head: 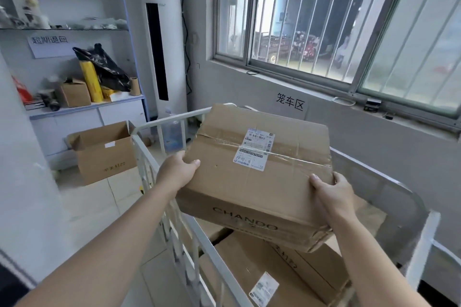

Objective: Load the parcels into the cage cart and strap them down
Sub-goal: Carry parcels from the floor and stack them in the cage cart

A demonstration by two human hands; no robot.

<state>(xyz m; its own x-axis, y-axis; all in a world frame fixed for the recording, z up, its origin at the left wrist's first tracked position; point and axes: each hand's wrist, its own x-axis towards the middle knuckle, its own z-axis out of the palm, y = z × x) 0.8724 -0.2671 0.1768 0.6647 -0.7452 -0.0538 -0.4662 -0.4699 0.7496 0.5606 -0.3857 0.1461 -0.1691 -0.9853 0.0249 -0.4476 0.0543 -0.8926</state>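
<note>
Both hands gripped one box [254, 182], held tilted over the cart [172, 119]. The left hand [178, 172] clamped the box's left edge. Its thumb [194, 163] lay flat on the top face, and the fingers curled round the side and out of sight beneath. The right hand [331, 193] took the near right corner the same way, thumb pressed on top and fingers wrapped down over the right side. Neither hand was spread wide. Each was closed firmly on the cardboard, with the box spanning the gap between them.

The box was brown and taped across its top, with a white label [254, 149] over the tape and "CHANDO" printed on the near side. It hung inside the line of the cart's white rails, its far end up by the far rail and its near end lower. Under it lay two parcels [237, 269] already in the cart, side by side, one showing a label of its own. The box's near lower corner came right down to the parcel on the right; whether it touched could not be told.

Outside the cart, on the floor to the left, stood an open carton [104, 154]. A barred window [324, 20] ran along the wall behind.
</note>
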